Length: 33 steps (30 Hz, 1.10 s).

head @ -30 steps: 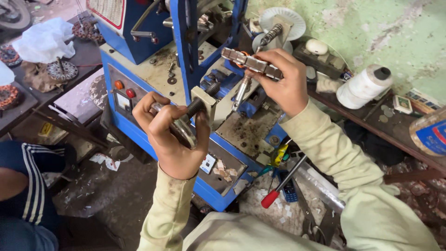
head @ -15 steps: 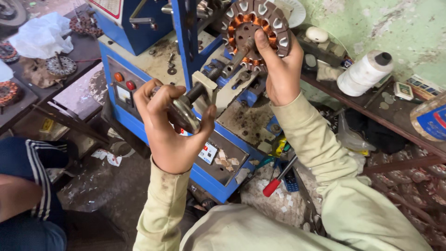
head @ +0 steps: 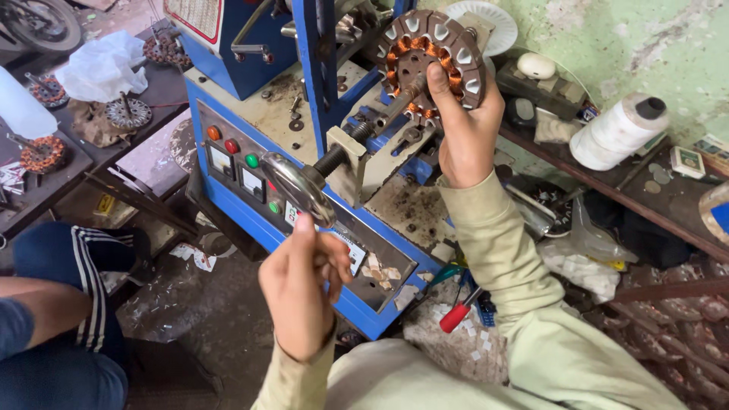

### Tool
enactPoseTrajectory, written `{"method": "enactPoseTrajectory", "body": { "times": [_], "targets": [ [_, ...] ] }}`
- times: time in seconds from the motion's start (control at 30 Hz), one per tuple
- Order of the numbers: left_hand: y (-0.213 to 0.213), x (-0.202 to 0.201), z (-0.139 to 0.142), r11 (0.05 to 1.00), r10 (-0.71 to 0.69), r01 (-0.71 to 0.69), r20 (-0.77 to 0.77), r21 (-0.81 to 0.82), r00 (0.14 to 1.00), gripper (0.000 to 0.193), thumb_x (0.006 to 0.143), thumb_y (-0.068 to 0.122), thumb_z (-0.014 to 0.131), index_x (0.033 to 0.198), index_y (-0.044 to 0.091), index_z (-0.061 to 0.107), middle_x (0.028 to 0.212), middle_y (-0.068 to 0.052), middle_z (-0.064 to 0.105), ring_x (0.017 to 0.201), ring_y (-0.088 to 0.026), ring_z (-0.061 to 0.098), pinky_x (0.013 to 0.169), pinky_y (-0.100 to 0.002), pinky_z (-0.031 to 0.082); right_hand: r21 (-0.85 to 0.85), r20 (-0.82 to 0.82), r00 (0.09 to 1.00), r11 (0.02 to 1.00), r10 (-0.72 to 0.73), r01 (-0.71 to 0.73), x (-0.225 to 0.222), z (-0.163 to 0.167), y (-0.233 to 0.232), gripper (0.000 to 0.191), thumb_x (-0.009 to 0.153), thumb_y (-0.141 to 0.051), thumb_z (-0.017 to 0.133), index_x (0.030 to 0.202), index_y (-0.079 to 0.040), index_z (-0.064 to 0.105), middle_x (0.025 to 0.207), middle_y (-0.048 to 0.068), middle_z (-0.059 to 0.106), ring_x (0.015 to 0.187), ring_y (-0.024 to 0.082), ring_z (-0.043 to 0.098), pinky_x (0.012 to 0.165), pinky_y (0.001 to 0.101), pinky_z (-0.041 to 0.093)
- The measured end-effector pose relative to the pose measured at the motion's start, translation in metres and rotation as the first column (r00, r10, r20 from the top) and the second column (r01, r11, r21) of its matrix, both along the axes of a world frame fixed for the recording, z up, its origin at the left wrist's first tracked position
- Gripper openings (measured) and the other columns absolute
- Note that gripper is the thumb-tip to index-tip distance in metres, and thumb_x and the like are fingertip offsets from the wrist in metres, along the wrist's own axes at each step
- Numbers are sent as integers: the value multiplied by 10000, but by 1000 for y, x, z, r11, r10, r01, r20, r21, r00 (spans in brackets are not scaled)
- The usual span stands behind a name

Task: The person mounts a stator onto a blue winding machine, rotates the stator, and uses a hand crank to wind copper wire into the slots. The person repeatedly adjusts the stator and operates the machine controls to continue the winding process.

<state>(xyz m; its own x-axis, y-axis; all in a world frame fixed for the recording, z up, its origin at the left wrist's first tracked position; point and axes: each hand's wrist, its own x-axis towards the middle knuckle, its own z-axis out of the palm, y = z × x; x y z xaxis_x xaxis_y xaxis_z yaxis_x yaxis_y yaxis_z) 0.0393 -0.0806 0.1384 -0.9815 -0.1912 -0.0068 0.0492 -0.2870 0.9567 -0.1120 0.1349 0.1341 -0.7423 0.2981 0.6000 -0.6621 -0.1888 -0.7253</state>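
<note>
Copper-wound stator (head: 431, 62) is gripped by the right hand (head: 465, 129) against the blue machine's (head: 250, 83) shaft for mounting, while the crank wheel (head: 298, 186) is pinched by left hand (head: 302, 292) fingertips.

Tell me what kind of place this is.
Probably a small motor-winding workshop: the right hand holds a copper-wound stator on a blue winding machine, with more stators on a bench.
</note>
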Motion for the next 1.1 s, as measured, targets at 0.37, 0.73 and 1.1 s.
{"method": "enactPoseTrajectory", "body": {
  "times": [0.37, 0.73, 1.1],
  "targets": [
    [-12, -26, 23, 865, 20, -268, -505, -423, 863, 584, 826, 101, 835, 1338, 44, 559, 1238, -186, 557, 961, -225, 660, 803, -342, 559, -60, -20, 1000, 998, -16, 15, -3, -13, 6, 401, 1053, -173, 788, 1368, 24, 637, 1246, 76, 676, 1147, 172, 641, 1062, 344, 527],
    [-12, 12, 46, 555, -118, -542, -705, -631, 700, 592, 822, 162, 893, 1328, 37, 612, 1391, -196, 527, 1265, -336, 580, 1031, -436, 561, 9, -42, 995, 996, -91, 91, -1, -13, 2, 347, 1020, -186, 807, 1265, 2, 648, 1163, 35, 687, 1062, 126, 625, 992, 303, 513],
    [-22, -8, 32, 995, 92, -92, -7, 49, 996, 624, 820, 196, 856, 1331, 15, 549, 1151, -172, 633, 932, -209, 691, 782, -327, 578, 42, -70, 984, 985, -163, 166, 0, -19, -5, 287, 1024, -156, 819, 1210, 5, 671, 1089, 15, 673, 993, 112, 604, 947, 289, 509]
  ]
}}
